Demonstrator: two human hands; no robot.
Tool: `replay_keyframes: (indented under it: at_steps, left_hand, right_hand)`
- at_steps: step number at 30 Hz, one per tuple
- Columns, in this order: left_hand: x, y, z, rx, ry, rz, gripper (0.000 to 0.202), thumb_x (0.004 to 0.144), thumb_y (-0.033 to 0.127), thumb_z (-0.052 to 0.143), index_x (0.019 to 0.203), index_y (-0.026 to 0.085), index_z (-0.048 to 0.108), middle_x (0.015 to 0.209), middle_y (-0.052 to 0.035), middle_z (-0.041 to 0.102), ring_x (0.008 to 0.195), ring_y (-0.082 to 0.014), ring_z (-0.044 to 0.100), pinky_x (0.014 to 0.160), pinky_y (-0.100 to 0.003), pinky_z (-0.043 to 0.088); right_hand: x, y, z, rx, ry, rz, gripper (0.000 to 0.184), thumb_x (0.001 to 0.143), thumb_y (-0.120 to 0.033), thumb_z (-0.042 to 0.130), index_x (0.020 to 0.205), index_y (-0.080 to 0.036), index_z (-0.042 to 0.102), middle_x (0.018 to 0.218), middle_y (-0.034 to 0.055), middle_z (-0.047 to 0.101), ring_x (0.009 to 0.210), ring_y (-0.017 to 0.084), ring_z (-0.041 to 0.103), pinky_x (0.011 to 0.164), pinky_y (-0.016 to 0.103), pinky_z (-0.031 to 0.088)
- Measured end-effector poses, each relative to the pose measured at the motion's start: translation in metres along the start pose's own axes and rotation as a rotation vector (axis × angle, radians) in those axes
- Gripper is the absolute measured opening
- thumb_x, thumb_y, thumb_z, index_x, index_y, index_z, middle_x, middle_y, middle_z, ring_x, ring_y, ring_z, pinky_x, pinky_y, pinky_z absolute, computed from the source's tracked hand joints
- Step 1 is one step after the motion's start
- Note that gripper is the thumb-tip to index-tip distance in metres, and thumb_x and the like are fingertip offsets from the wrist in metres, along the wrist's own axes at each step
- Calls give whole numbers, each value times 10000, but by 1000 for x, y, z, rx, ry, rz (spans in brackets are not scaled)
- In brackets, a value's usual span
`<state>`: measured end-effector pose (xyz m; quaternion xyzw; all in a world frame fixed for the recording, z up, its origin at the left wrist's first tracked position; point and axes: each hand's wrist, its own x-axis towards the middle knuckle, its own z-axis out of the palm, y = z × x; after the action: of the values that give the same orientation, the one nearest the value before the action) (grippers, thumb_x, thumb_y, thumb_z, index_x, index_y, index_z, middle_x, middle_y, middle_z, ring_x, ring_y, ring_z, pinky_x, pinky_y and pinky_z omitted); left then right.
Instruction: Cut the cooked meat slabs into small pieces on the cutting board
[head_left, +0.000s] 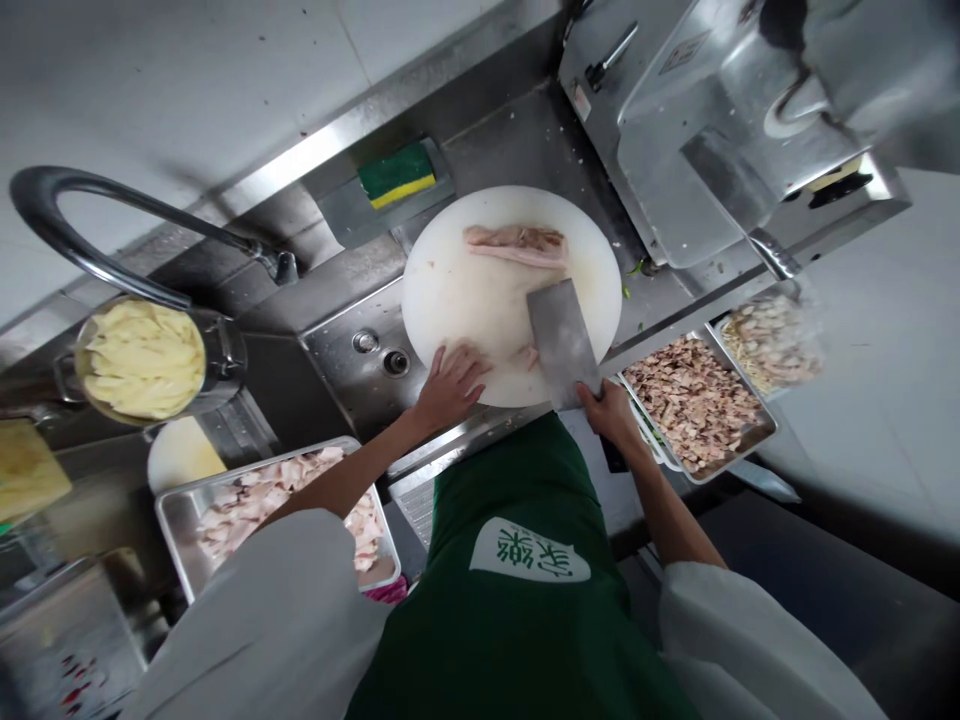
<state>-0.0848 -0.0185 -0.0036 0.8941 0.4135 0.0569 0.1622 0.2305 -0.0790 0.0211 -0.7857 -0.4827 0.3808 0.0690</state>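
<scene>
My right hand [611,412] grips a cleaver [564,335], its broad blade lying over the near right part of a round white cutting board [442,290]. Fingers spread, my left hand [452,383] rests at the board's near left edge; motion smears its fingertips. Across the far side of the board lies a strip of pale meat [517,246] with a browned upper side. A small meat scrap [529,356] sits just left of the blade. I see nothing held in the left hand.
A sink [352,345] and curved faucet [112,180] are to the left, with a pot of pale slices [142,360]. A tray of cut meat [172,540] stands below my left arm. Right are a tray of chopped pieces [690,400], another cleaver [727,185] and a metal machine [675,110].
</scene>
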Motion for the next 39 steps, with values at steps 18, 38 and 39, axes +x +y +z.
replay_keyframes:
  at_steps: [18, 38, 39]
  left_hand:
    - [41, 68, 25, 19, -116, 64, 763, 984, 575, 235, 1558, 129, 2, 1610, -126, 191, 1510, -269, 169, 1238, -517, 86]
    - [43, 68, 24, -1, -137, 48, 818, 961, 623, 273, 1560, 117, 44, 1607, -150, 178, 1511, -278, 164, 1233, -535, 58]
    - [43, 68, 24, -2, -135, 48, 814, 962, 621, 275, 1560, 118, 49, 1607, -148, 176, 1511, -277, 164, 1234, -532, 50]
  right_hand:
    - [31, 26, 3, 266, -200, 7, 339, 838, -537, 559, 751, -220, 476, 446, -52, 496, 371, 124, 490, 407, 227, 352]
    - [46, 50, -34, -178, -239, -186, 360, 847, -522, 549, 766, -175, 604, 660, 53, 632, 639, 172, 557, 556, 256, 341]
    - [45, 55, -37, -200, -249, -190, 371, 851, -529, 545, 780, -171, 614, 676, 61, 641, 648, 177, 562, 562, 258, 344]
